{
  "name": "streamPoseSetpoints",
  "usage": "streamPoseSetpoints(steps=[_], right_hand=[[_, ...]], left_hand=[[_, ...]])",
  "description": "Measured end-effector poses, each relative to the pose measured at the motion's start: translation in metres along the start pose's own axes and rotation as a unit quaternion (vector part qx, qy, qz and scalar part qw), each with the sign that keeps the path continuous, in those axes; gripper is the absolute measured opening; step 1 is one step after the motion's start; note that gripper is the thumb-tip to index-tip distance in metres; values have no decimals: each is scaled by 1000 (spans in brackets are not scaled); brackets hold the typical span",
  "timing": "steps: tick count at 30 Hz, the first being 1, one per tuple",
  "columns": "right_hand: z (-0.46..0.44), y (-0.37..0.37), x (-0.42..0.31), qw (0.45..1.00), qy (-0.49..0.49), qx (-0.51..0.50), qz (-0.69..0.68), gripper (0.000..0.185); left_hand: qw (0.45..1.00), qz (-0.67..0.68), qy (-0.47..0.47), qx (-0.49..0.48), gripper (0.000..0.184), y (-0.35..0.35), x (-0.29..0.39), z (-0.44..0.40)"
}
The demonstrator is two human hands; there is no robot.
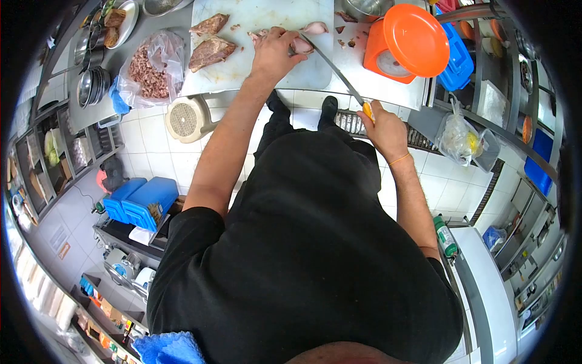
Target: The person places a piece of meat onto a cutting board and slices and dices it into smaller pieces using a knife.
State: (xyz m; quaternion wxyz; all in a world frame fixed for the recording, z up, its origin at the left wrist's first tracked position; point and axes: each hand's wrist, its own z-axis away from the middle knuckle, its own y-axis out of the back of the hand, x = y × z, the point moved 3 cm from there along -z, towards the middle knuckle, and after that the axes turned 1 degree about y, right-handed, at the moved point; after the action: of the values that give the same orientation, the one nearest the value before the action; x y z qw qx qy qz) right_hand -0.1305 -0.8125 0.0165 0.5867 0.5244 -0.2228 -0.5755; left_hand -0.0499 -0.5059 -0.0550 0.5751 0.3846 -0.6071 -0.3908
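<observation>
My right hand (388, 131) is closed around the yellow handle of a long knife (336, 71). The blade reaches up and left over the white cutting board (260, 79), its far end at a piece of raw meat (301, 47). My left hand (276, 56) rests on that meat from the left, thumb and fingers bent against it; the fingers partly hide it. Just beyond lies a small pale piece of meat (315, 28). Two larger brown-red chunks of meat (211, 53) sit on the board's left side.
Left of the board is a clear plastic bag of diced meat (148, 70). An orange kitchen scale (388, 51) stands on the right, near a metal bowl (367, 7). Stacked metal bowls (91, 90) are at far left. A beige plastic stool (187, 119) stands under the counter.
</observation>
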Motion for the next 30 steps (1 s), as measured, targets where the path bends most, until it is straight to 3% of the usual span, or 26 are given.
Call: streamPoseSetpoints(steps=[5, 14, 30], right_hand=[[-1, 2, 0, 1000, 4, 4, 6, 44], [-15, 24, -18, 998, 46, 7, 44, 35], [-51, 21, -22, 990, 86, -46, 101, 33]], left_hand=[[998, -8, -4, 56, 61, 15, 11, 9], [998, -6, 28, 49, 37, 10, 7, 8], [999, -2, 37, 21, 39, 9, 3, 4]])
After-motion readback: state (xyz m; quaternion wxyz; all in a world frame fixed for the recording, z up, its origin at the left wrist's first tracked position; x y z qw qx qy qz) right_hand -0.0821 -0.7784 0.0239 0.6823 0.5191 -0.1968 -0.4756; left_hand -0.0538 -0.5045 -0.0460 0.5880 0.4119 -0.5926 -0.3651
